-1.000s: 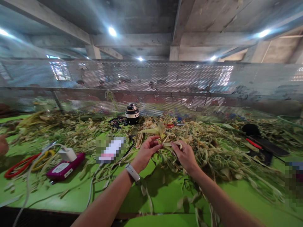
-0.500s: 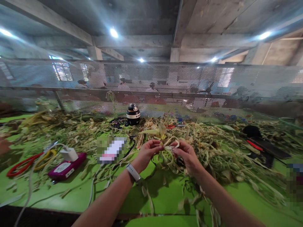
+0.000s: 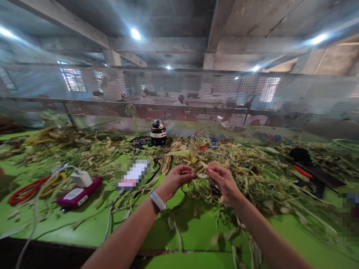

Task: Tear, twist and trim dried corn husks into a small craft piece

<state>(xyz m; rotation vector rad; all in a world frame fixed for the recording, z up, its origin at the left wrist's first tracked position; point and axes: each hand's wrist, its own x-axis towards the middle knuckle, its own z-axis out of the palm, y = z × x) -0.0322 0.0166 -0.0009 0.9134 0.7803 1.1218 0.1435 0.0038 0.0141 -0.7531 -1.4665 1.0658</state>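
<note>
Centre of frame: pale leaf strip [image 3: 201, 175] spans the gap between the two hands, held just above the near edge of a dried leaf heap [image 3: 260, 170]. Its long axis runs roughly level, left to right across the frame; a narrow loose piece by the right fingertips points up and slightly left. Which end is the tip, cannot tell. Left hand [image 3: 178, 181], with a grey wristband [image 3: 157, 201], pinches the strip's left end between thumb and fingers; right hand [image 3: 223, 182] pinches the other end. Hands near each other, not touching, fingertips facing. Just beyond the strip, a yellowish husk bundle [image 3: 183, 153] lies on the heap, its long axis also mostly crosswise. Green tabletop [image 3: 206, 233] shows bare at lower centre. Black jar [image 3: 158, 134] with white band stands upright above centre; magenta box [image 3: 75, 195] at lower left, white plug [image 3: 82, 179] on top.
</note>
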